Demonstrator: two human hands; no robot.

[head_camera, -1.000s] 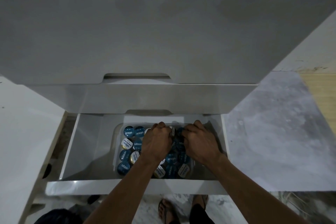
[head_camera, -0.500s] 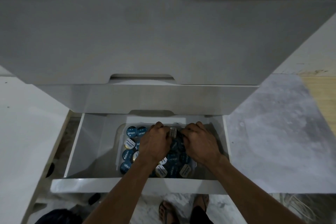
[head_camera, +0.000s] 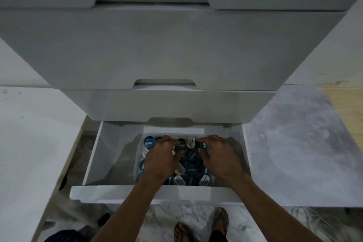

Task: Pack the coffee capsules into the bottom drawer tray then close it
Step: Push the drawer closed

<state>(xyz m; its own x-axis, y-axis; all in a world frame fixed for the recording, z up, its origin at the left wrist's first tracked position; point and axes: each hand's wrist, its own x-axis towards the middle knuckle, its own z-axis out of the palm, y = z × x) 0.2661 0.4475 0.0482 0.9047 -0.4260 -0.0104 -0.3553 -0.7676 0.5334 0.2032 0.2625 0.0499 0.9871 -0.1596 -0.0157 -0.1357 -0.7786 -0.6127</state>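
So the biggest thing we've got here is the white drawer unit [head_camera: 176,45], with its upper drawers shut and filling most of the view. Around it there's a grey marbled floor [head_camera: 294,143], pretty dim lighting overall. At the base, the bottom drawer [head_camera: 110,153] is pulled out toward us, front panel nearest our feet. Inside it, toward the right half, sits a clear plastic tray [head_camera: 138,155], and it's packed with coffee capsules [head_camera: 148,142], mostly blue lids with a few white or gold ones mixed in, lying at all sorts of angles rather than in neat rows.

Both our arms reach down into the tray. Our left hand [head_camera: 163,159] is on top of the pile with its fingers curled down onto capsules near the tray's back middle; it looks like it's pinching a dark one there, though honestly the fingers hide most of the contact. Our right hand [head_camera: 218,155] is just beside it, fingers bent and fingertips pinching a blue capsule at the back edge. The two hands are close but not touching. Down at the bottom we can see sandalled feet [head_camera: 202,226] on the floor.
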